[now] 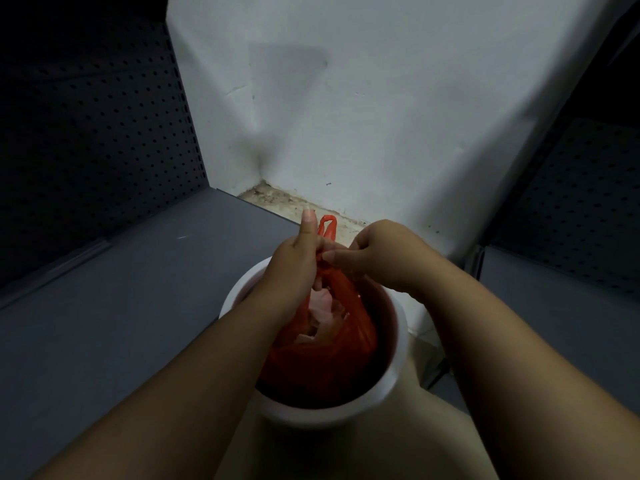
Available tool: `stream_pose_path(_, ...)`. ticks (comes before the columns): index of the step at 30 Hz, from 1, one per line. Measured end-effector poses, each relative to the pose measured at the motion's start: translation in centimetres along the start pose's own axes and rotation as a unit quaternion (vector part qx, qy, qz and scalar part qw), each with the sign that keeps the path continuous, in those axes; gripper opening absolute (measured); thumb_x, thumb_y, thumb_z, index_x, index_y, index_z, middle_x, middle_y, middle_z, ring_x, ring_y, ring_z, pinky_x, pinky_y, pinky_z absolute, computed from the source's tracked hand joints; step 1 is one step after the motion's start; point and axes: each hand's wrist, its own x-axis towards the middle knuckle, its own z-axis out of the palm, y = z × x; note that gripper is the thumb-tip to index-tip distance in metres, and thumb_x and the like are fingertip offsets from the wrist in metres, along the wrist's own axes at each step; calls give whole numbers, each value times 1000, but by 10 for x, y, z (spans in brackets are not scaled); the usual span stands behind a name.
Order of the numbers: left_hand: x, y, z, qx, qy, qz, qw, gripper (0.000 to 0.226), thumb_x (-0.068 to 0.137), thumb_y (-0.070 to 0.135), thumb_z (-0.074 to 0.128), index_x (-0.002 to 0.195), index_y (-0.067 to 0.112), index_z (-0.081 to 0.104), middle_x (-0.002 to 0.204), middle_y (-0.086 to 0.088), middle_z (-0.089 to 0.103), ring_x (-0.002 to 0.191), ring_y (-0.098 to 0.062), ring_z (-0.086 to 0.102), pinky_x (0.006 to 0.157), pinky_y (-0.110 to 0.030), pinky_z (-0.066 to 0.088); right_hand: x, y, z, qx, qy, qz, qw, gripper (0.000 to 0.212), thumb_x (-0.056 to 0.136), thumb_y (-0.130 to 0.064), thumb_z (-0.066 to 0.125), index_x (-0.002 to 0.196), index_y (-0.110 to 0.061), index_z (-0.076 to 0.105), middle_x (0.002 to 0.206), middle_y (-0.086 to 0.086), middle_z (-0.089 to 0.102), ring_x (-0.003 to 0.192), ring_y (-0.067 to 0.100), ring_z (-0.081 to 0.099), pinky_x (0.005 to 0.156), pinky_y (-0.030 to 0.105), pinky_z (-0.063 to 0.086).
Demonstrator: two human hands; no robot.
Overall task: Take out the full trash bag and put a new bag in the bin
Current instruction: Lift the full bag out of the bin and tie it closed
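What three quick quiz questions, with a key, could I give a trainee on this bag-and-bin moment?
1. True or false: the red bag has left the white bin.
2. Which hands grip the bag's top? A) left only B) right only C) both
3. Fill in: a loop handle sticks up just past the ____ hand.

Key
1. False: its bulk sits inside the bin.
2. C: left hand and right hand both grip the gathered top.
3. Left.

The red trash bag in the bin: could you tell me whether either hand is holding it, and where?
Both the left hand and right hand pinch the red bag at its gathered top handles.
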Motion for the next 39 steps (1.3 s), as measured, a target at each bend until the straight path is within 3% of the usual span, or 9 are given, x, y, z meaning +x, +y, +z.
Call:
stream_pose_path(6,0,4,-9,91,-33,41,994,62,90,59,24,72,19,67,56,-2,55,54,-12,52,60,-26,36,5,5,-3,107,77,40,990,26,84,-22,64,66,-3,64,61,5,58,41,9,42,39,20,28)
stream_pose_path(10,4,3,-19,144,-86,91,982,27,91,34,50,98,18,70,77,0,69,70,-15,62,70,-30,47,14,22,10,303,156,77,937,29,86,-17,61,57,-13,56,58,2,54,50,16,43,45,23,34)
stream_pose_path(15,7,-4,-22,105,-24,110,988,20,91,20,53,97,15,72,42,19,58,43,8,50,46,-4,35,9,28,60,484,-33,5,874,11,84,-27,59,85,-25,70,87,2,72,83,14,68,88,30,54)
stream_pose_path(18,9,-5,-24,69,11,90,993,18,87,17,59,99,14,71,51,9,62,44,3,53,47,-6,40,6,30,73,246,-94,-76,962,25,82,-19,64,106,-26,67,96,-8,64,87,7,59,84,17,48)
stream_pose_path(21,13,-11,-26,118,60,86,987,11,81,19,66,91,18,70,71,3,64,58,-5,59,47,-8,41,7,28,71,44,-10,-83,996,20,83,-22,66,102,-17,67,88,-6,58,80,10,53,71,23,37)
stream_pose_path(28,9,-2,-31,377,-124,79,915,31,89,32,53,72,9,65,71,-5,62,63,-14,54,54,-22,35,9,35,62,0,114,-47,992,15,80,-18,67,95,-17,64,92,4,62,88,20,55,63,26,37)
stream_pose_path(33,4,4,-34,202,-126,-15,971,43,91,40,47,55,18,56,52,5,58,44,-4,52,48,-15,40,0,42,61,-31,136,-160,977,77,77,-38,69,144,-23,33,133,4,47,122,19,37,94,27,33)
stream_pose_path(36,1,3,-32,107,-112,-47,987,40,92,38,46,71,6,60,69,-14,63,60,-17,57,63,-28,47,0,45,67,-33,193,-236,952,72,84,-67,35,144,-28,32,133,6,51,117,18,39,93,27,33)
stream_pose_path(39,-1,0,-35,97,-110,-45,988,39,93,34,45,87,1,65,87,-20,70,75,-27,62,70,-32,48,3,50,70,-23,223,-241,944,62,90,-62,19,139,-31,40,132,6,56,117,26,48,94,28,33)
